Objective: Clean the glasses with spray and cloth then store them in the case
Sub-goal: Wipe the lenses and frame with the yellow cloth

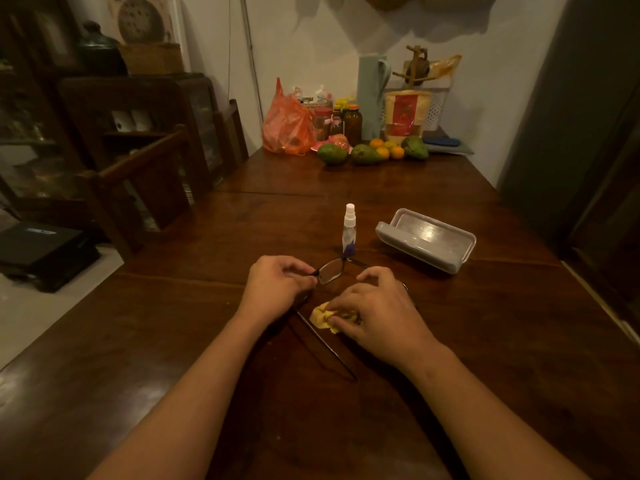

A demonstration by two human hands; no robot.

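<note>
Dark-framed glasses (331,270) are held just above the wooden table (502,341), arms unfolded; one arm runs back toward me past my left wrist. My left hand (277,284) pinches the frame at the bridge. My right hand (377,313) presses a crumpled yellow cloth (320,315) against the nearer lens, which the fingers and cloth hide. A small clear spray bottle (349,228) with a white cap stands upright just behind the glasses. The grey glasses case (427,239) lies open to the right of the bottle, with nothing inside that I can see.
At the far end stand an orange plastic bag (287,124), jars, a pale jug (372,95), a red packet and several fruits (367,152). Wooden chairs (145,188) and a dark cabinet line the left side. A dark door is on the right.
</note>
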